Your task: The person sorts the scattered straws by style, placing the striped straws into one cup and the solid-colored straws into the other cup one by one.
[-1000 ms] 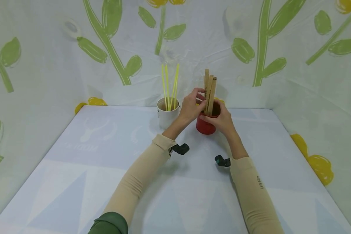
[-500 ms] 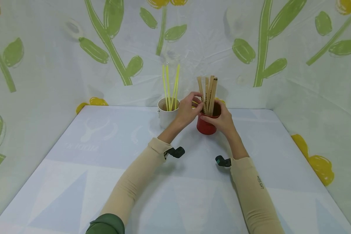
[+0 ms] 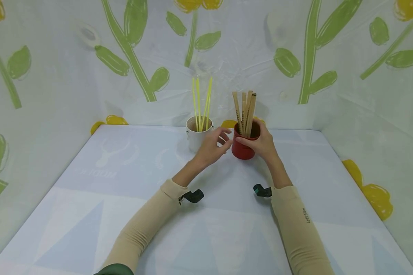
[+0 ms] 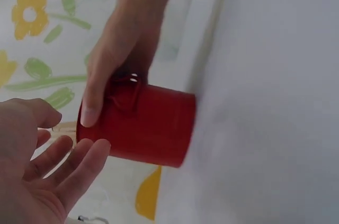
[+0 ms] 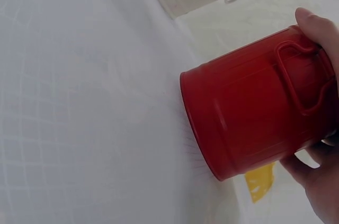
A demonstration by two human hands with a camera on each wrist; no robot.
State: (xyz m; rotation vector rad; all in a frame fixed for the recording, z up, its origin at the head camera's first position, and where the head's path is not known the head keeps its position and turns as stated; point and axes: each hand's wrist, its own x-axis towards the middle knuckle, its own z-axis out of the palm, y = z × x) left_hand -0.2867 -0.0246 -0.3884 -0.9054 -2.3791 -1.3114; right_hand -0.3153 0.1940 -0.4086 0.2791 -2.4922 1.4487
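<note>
A small red metal bucket (image 3: pixel 243 151) stands near the table's back edge, holding several slim tan sticks (image 3: pixel 245 110) with dark print, like paper-wrapped chopsticks. My right hand (image 3: pixel 264 143) grips the bucket's rim from the right, thumb in front. In the right wrist view the red bucket (image 5: pixel 249 108) shows its wire handle folded against the side. My left hand (image 3: pixel 210 148) is just left of the bucket, fingers loosely bent and holding nothing. The left wrist view has those fingers (image 4: pixel 87 168) right by the bucket's mouth, overlapping it, with the sticks mostly hidden.
A white bucket (image 3: pixel 194 142) with several thin yellow sticks (image 3: pixel 206 105) stands to the left of the red one, close behind my left hand. Past the table's back edge hangs a white curtain (image 3: pixel 241 46) with printed flowers and leaves.
My left hand has let go of the tan sticks, which now lean apart in the red bucket, and has moved down and left. My right hand keeps its grip on the bucket.
</note>
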